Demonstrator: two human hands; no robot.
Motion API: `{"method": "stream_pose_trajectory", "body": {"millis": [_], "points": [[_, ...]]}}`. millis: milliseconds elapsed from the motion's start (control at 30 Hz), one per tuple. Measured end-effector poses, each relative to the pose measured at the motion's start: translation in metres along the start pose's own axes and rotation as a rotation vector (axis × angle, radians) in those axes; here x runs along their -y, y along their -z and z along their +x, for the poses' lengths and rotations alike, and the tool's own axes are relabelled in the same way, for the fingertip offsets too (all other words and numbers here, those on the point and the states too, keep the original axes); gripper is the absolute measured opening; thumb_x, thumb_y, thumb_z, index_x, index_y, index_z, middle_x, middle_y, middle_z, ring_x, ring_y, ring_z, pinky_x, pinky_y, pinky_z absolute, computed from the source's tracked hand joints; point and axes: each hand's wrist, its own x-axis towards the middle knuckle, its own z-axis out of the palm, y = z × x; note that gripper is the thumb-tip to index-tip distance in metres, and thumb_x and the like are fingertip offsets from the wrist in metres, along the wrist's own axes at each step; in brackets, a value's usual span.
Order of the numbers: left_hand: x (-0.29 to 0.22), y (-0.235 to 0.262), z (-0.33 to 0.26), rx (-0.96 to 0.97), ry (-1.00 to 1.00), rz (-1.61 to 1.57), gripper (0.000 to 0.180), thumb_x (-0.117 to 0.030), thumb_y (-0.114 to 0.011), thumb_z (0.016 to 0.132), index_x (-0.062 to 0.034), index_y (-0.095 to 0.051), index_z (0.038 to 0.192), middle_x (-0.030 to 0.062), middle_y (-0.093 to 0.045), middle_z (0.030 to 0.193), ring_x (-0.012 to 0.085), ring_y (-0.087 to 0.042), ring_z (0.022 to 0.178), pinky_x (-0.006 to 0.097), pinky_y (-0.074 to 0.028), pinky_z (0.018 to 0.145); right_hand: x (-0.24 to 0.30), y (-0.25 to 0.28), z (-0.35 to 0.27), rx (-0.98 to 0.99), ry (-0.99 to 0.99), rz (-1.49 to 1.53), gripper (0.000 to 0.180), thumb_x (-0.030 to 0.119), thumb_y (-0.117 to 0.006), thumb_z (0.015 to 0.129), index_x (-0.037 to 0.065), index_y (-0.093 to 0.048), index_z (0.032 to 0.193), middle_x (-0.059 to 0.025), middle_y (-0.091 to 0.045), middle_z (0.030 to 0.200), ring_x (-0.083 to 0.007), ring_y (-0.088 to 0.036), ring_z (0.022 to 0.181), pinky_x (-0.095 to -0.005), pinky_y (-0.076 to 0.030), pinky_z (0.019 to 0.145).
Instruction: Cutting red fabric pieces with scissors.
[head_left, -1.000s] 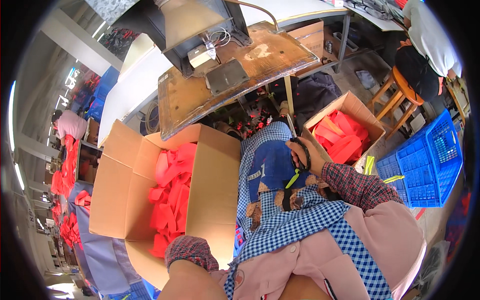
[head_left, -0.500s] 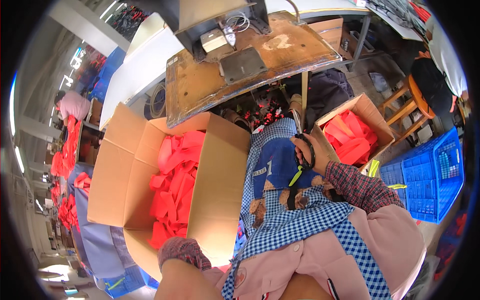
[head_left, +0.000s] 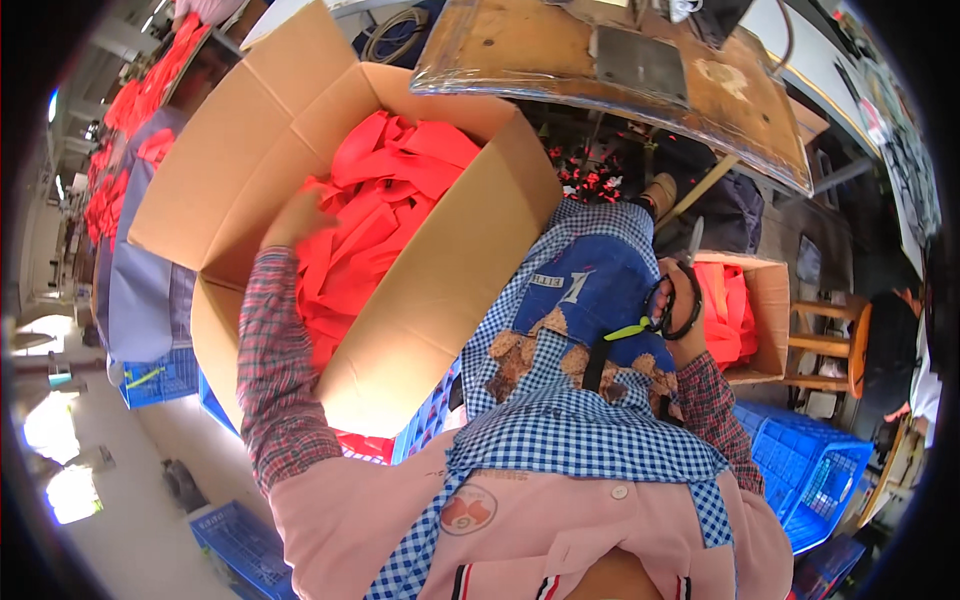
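Observation:
My left hand (head_left: pixel 296 218) reaches into a large open cardboard box (head_left: pixel 455 290), over a heap of bright red fabric strips (head_left: pixel 385 200). Motion blurs its fingers, so their grip on any strip is unclear. On the right, my right hand (head_left: pixel 686 335) is closed around black-handled scissors (head_left: pixel 682 300), whose blades point away from me. They are above my lap, where a blue-and-white checked apron (head_left: pixel 590 430) with a dark blue patch lies. A black strap with a yellow-green end hangs beside the scissors.
A smaller cardboard box (head_left: pixel 768 310) with red fabric pieces stands to the right, near a blue plastic crate (head_left: pixel 810 470) and a wooden stool (head_left: pixel 830 345). Ahead is a worn wooden worktable (head_left: pixel 530 55). Red fabric piles (head_left: pixel 150 85) lie at the far left.
My left arm has extended from near my body into the large box. The view has turned, shifting the boxes and table in the picture. My right hand still grips the scissors.

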Motion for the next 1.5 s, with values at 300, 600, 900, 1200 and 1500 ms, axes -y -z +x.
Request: {"method": "stream_pose_trajectory", "body": {"millis": [300,600,900,1200,1500], "points": [[0.078,-0.131,-0.022,0.06,0.462,0.155,0.043,-0.031,-0.073,0.072,-0.0002,-0.066,0.102,0.0251,-0.066,0.105,0.0391,-0.064,0.1,0.047,-0.051,0.086,0.005,0.005,-0.001,0.02,0.033,-0.005,0.021,0.032,-0.056,0.094,0.012,-0.057,0.09,0.0042,-0.048,0.063,-0.0068,-0.044,0.047,-0.0224,-0.037,0.041],[-0.029,-0.009,-0.036,-0.363,0.191,0.434,0.021,-0.012,-0.052,0.086,-0.0059,-0.064,0.101,0.0168,-0.068,0.09,0.0324,-0.069,0.08,0.042,-0.057,0.064,0.021,-0.029,-0.012,0.125,0.123,-0.216,0.028,0.029,-0.059,0.095,0.006,-0.055,0.109,0.0017,-0.05,0.066,-0.0063,-0.047,0.05,-0.0214,-0.038,0.043],[-0.292,0.002,-0.081,-0.827,-0.489,0.601,0.05,-0.014,-0.054,0.082,-0.0031,-0.05,0.131,0.0163,-0.061,0.119,0.0202,-0.061,0.08,0.033,-0.052,0.064,0.046,-0.106,-0.026,0.456,0.168,0.303,0.046,0.022,-0.063,0.093,0.006,-0.044,0.131,-0.006,-0.058,0.108,-0.0176,-0.058,0.103,-0.0328,-0.05,0.082],[-0.332,-0.019,-0.072,-0.261,-0.72,-0.645,0.066,-0.026,-0.071,0.084,0.0021,-0.044,0.136,0.0187,-0.056,0.127,0.0271,-0.059,0.111,0.038,-0.048,0.093,0.068,-0.083,-0.026,0.444,0.419,0.14,0.041,0.004,-0.063,0.088,0.0,-0.049,0.126,-0.0063,-0.063,0.106,-0.0105,-0.061,0.098,-0.0246,-0.049,0.084],[-0.312,-0.014,-0.079,0.53,-0.239,-1.46,0.035,-0.014,-0.067,0.09,0.0009,-0.057,0.121,0.0065,-0.065,0.114,0.0152,-0.064,0.101,0.029,-0.051,0.089,0.056,-0.092,-0.021,0.288,0.585,-0.184,0.036,0.016,-0.068,0.09,0.005,-0.051,0.12,0.0016,-0.056,0.083,-0.0055,-0.053,0.075,-0.0215,-0.046,0.07]]}}
